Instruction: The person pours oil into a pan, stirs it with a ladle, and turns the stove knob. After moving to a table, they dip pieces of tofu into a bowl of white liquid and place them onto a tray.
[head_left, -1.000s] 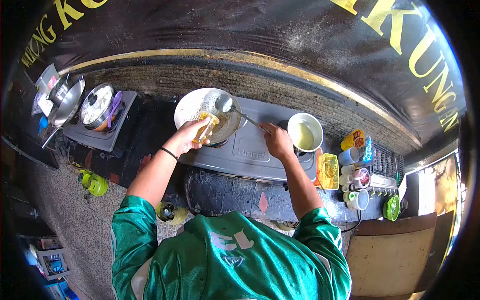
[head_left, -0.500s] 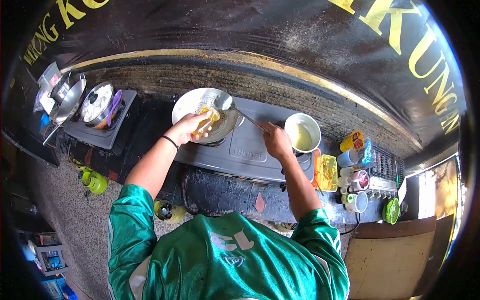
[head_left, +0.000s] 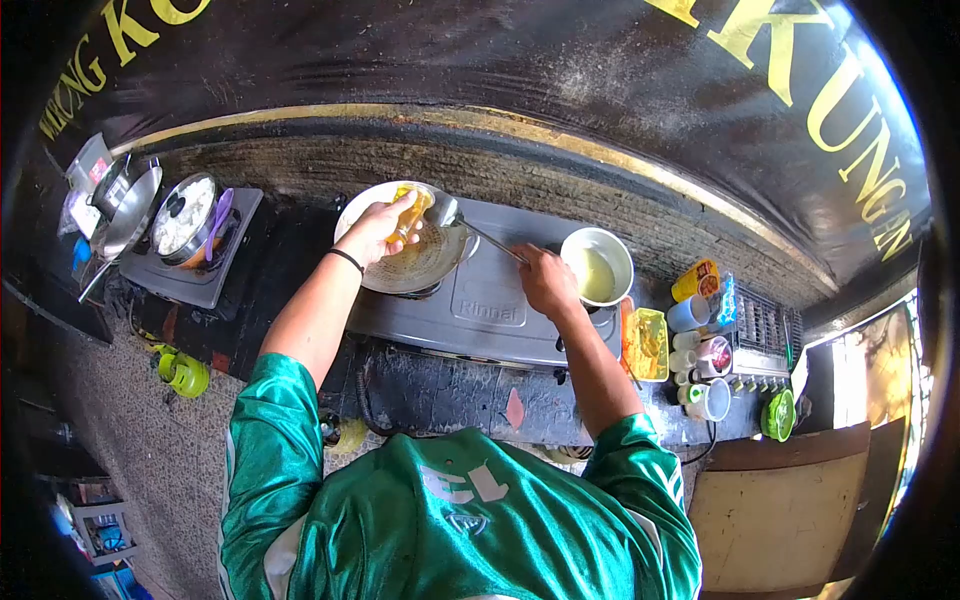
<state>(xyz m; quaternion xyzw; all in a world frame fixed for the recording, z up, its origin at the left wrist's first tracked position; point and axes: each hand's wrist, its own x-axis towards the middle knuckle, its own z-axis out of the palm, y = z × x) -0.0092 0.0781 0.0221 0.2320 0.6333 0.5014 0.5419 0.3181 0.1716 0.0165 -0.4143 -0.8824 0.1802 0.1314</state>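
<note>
My left hand [head_left: 383,228], a dark band at its wrist, is closed around a clear glass of amber liquid [head_left: 411,215]. The glass is held over the pale wok [head_left: 372,205], which sits on the left burner of a grey Rinnai gas stove [head_left: 487,305]. In my right hand [head_left: 549,283] is the handle of a metal ladle [head_left: 441,210]. Its head hangs at the wok's right side, close beside the glass. A little yellowish liquid shows at the bottom of the white pot [head_left: 597,268], just right of my right hand.
On the left, a smaller stove [head_left: 190,272] carries a lidded pan [head_left: 184,215] with a purple utensil [head_left: 219,226]. Right of the big stove stand a yellow container of food [head_left: 649,344], several cups and jars [head_left: 712,398] and a green basket [head_left: 778,414].
My left hand has lifted the glass toward the far side of the wok, and its angle has changed. The ladle has shifted slightly at the wok's right edge. The camera view has moved a little.
</note>
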